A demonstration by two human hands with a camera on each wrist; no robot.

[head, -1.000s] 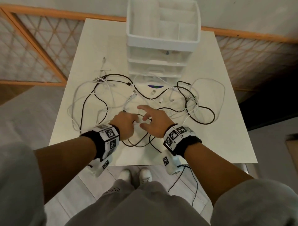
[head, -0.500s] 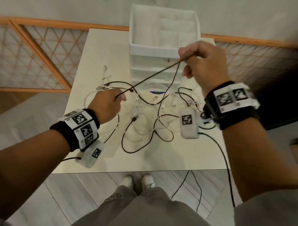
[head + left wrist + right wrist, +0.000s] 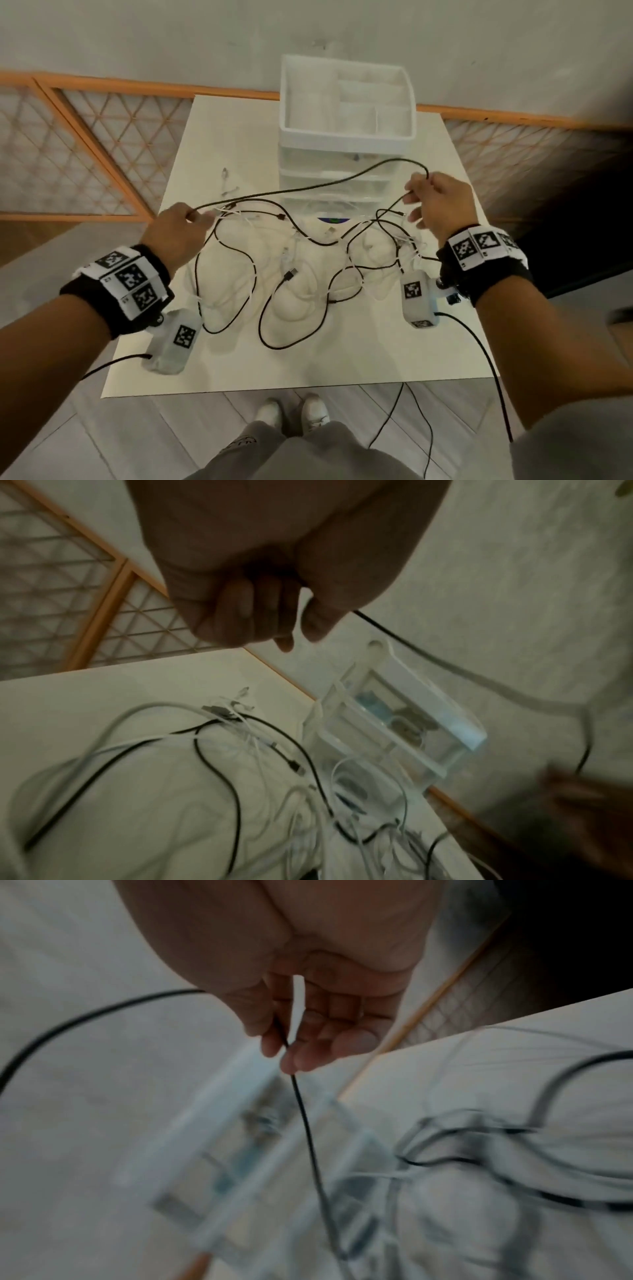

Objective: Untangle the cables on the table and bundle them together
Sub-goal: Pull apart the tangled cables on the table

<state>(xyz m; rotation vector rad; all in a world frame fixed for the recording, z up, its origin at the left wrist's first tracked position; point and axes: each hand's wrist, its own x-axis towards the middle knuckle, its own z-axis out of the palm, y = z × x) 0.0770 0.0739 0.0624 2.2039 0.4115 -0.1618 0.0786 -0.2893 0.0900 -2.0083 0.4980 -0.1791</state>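
Observation:
A tangle of black and white cables (image 3: 301, 260) lies on the white table (image 3: 308, 363). One black cable (image 3: 308, 186) is lifted off the table and spans between my hands. My left hand (image 3: 191, 219) grips it at the left, fingers curled round it (image 3: 301, 615). My right hand (image 3: 421, 192) pinches it at the right between thumb and forefinger (image 3: 286, 1053); from there it loops over the hand and hangs down into the tangle. A black USB plug (image 3: 291, 274) lies loose in the middle.
A white plastic drawer unit (image 3: 346, 137) with an open top tray stands at the back of the table, close behind the cables. A wooden lattice rail (image 3: 85, 137) runs along the wall. My shoes (image 3: 294, 411) stand at the table's near edge.
Both hands left the pile holding one black cable. They have since spread apart, and the right hand has come down from over the drawer unit.

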